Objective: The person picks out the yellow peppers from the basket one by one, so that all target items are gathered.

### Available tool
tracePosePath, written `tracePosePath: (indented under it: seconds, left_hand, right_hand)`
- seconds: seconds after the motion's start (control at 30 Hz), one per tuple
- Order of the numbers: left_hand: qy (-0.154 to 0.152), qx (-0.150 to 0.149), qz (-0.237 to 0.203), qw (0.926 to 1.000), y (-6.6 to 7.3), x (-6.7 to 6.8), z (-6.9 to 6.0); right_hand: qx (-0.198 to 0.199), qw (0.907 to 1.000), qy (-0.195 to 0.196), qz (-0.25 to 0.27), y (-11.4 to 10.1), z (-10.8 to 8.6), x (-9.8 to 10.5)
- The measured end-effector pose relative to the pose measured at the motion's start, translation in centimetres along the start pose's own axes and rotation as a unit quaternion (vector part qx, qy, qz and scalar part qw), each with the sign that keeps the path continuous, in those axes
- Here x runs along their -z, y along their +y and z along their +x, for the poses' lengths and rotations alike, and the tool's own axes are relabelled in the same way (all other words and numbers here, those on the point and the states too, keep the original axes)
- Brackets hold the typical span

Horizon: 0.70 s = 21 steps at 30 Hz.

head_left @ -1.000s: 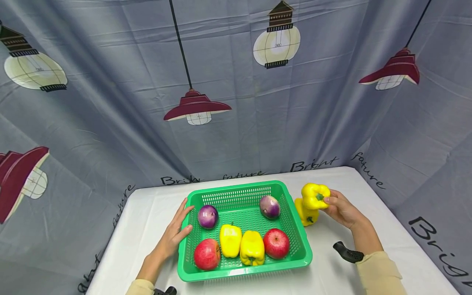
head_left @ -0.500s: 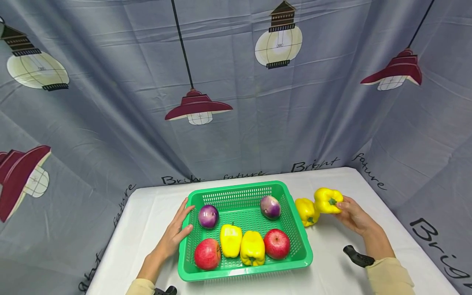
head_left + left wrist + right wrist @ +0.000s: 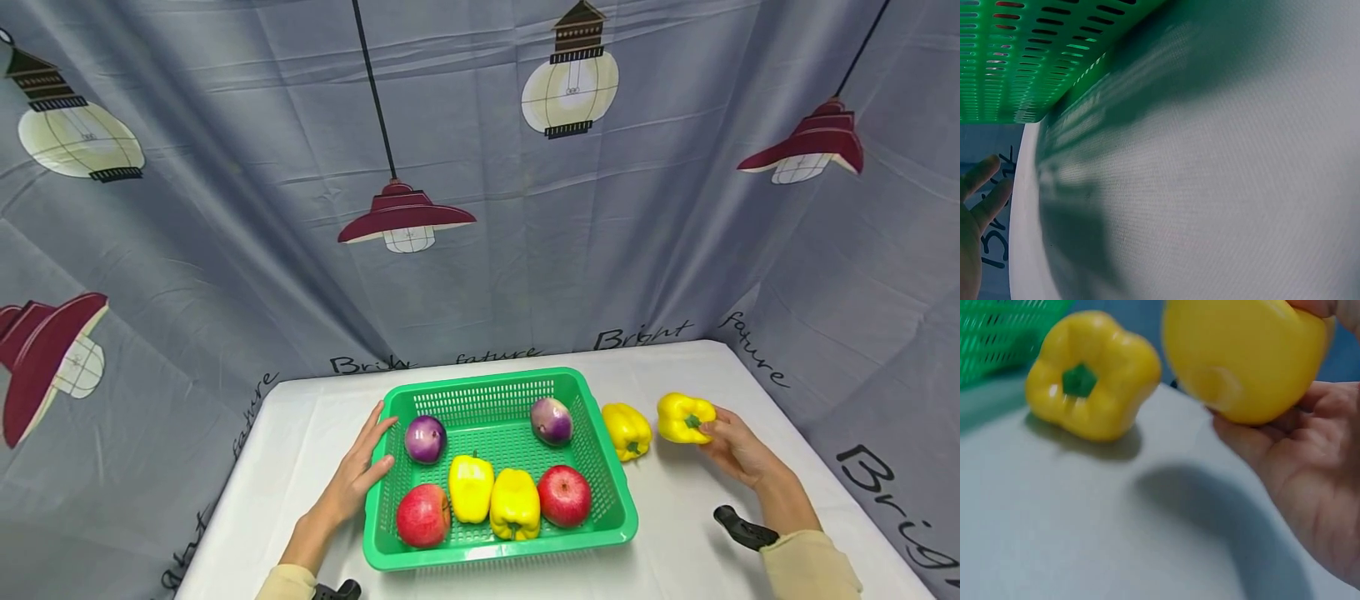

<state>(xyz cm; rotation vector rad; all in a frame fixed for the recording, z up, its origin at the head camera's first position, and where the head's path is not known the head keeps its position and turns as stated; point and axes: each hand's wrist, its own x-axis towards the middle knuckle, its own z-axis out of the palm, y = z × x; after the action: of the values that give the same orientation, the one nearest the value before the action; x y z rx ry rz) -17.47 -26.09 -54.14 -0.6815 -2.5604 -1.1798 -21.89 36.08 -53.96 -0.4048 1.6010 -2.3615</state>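
My right hand (image 3: 738, 446) grips a yellow bell pepper (image 3: 682, 417) right of the basket; in the right wrist view this pepper (image 3: 1244, 359) hangs over the table, its shadow below. Another yellow bell pepper (image 3: 627, 431) lies on the table between it and the basket. My left hand (image 3: 352, 479), fingers extended, rests at the left rim of the green basket (image 3: 498, 554). Inside the basket are a purple round vegetable (image 3: 425, 439), a paler purple one (image 3: 551, 421), two red apples (image 3: 423, 516) and two yellow bell peppers (image 3: 471, 489).
A white cloth-covered table (image 3: 675, 533) carries everything. Behind and at both sides hangs a grey curtain (image 3: 480, 300) printed with lamps and lettering. Black straps (image 3: 742, 527) sit at both wrists.
My right hand has carried its yellow bell pepper rightward and slightly toward me, away from the pepper on the table. The left hand and basket have stayed put.
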Motion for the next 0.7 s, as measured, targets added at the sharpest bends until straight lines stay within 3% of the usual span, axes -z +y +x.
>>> tracePosePath:
  seconds: [0.23, 0.53, 0.7]
  left_hand:
    - [-0.002, 0.002, 0.002, 1.0, 0.0, 0.0, 0.0]
    - [-0.002, 0.0, 0.007, 1.0, 0.0, 0.0, 0.1]
    - [0.002, 0.008, 0.011, 0.9999, -0.1, -0.1, 0.0]
  right_hand:
    - [-0.002, 0.9935, 0.081, -0.081, 0.5, 0.5, 0.8]
    - [-0.038, 0.9819, 0.088, -0.164, 1.5, 1.3, 1.5]
    - [-0.048, 0.9694, 0.098, -0.22, 2.2, 1.6, 1.3]
